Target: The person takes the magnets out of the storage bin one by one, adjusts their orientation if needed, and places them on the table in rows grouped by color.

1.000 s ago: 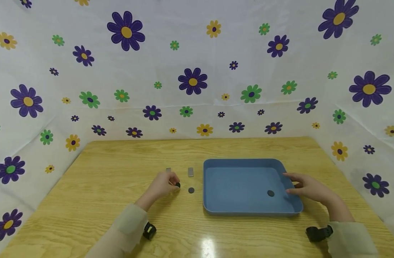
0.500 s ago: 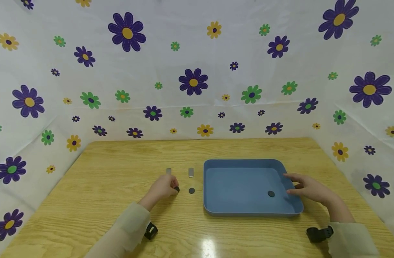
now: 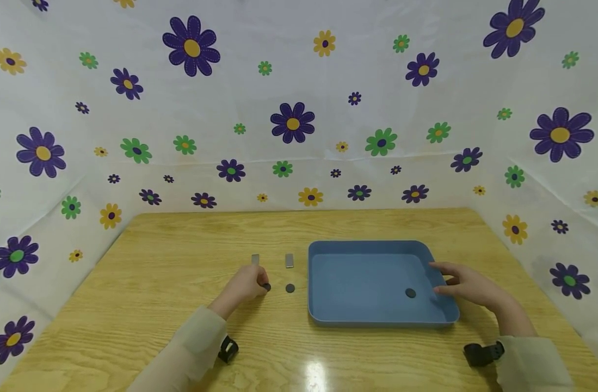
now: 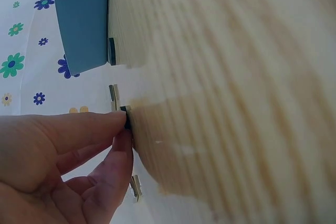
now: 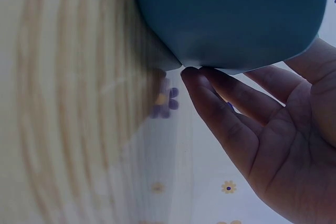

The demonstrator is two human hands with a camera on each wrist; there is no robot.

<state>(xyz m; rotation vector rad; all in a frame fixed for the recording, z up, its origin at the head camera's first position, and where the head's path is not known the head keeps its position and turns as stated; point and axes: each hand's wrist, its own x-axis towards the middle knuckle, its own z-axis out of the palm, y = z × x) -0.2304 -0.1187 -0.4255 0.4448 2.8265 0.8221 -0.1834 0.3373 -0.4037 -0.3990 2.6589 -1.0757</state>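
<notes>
In the head view, my left hand [image 3: 247,284] pinches a small dark round disc [image 3: 266,287] between thumb and index finger, low at the tabletop. The left wrist view shows the disc [image 4: 125,115] edge-on at the fingertips; whether it bears on the wood I cannot tell. Just right of it lies a second dark disc [image 3: 290,288]. A third disc [image 3: 410,293] lies inside the shallow blue tray [image 3: 362,280]. My right hand [image 3: 475,287] holds the tray's right wall, some fingers outside it and others over the rim.
Two small silvery rectangular pieces lie behind the discs: one piece [image 3: 289,261] left of the tray, another piece [image 3: 255,259] just beyond my left hand. A flower-printed white cloth [image 3: 230,109] surrounds the wooden table [image 3: 205,234] at back and sides.
My left hand has lowered slightly toward me with the disc, which now sits nearer the tabletop. My right hand and the tray have stayed put.
</notes>
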